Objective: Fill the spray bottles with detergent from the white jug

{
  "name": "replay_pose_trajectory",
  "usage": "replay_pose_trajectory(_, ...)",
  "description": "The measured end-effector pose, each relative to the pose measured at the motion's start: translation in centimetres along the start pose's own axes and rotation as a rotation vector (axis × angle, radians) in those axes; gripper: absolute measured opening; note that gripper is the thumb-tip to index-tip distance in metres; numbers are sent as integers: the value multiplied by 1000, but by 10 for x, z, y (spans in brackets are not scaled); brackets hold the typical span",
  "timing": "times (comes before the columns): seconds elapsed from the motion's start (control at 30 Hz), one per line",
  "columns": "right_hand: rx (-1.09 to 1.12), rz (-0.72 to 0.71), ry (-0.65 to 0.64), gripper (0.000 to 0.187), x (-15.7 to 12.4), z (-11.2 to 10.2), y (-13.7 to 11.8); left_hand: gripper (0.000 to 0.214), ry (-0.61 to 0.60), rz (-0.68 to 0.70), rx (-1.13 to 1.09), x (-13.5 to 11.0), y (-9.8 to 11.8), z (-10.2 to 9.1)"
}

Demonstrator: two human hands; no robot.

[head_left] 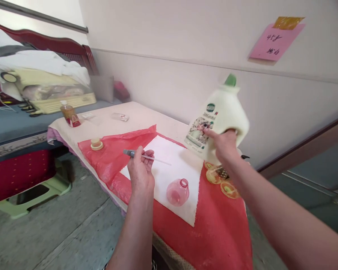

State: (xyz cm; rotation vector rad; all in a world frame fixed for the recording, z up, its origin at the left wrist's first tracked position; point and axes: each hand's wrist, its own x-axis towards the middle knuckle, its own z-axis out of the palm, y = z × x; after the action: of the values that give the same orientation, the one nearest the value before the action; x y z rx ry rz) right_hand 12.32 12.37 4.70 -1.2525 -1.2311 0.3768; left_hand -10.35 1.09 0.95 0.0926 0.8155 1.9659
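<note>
My right hand [225, 144] grips a large cream jug [218, 112] by its handle. The jug has a green spout at the top and a printed front label; it is raised and a little tilted. In my left hand [142, 168] is a grey pump head [132, 153] with a thin clear dip tube, held between thumb and fingers. Below and between the hands, a rounded see-through pink bottle [178, 192] stands uncapped on a white cloth [163, 146]. A cream cap [96, 144] sits on the red plastic sheet [112, 168] to the left.
An amber bottle [70, 113] and a small clear packet [119, 117] lie toward the table's far left. Yellow round items [229, 188] are at the right edge. A pink note [277, 42] hangs on the wall. A green stool [39, 197] stands on the floor beside the bed.
</note>
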Motion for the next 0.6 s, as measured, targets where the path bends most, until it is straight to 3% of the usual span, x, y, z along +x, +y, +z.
replay_pose_trajectory(0.13, -22, 175, 41, 50, -39, 35, 76, 22, 12, 1, -2, 0, 0, 2)
replay_pose_trajectory(0.27, -107, 243, 105, 39, -73, 48, 111, 22, 11, -1, 11, 1, -1, 4)
replay_pose_trajectory(0.43, -137, 249, -21, 53, -91, 32, 106, 22, -1, 1, 46, -1, -7, 5)
replay_pose_trajectory(0.5, -103, 252, -144, 65, -113, 13, 95, 23, -1, 0, 78, -4, -10, 6)
replay_pose_trajectory(0.6, -27, 282, -301, 69, -165, -19, 80, 24, -36, -8, 137, -11, -16, 8)
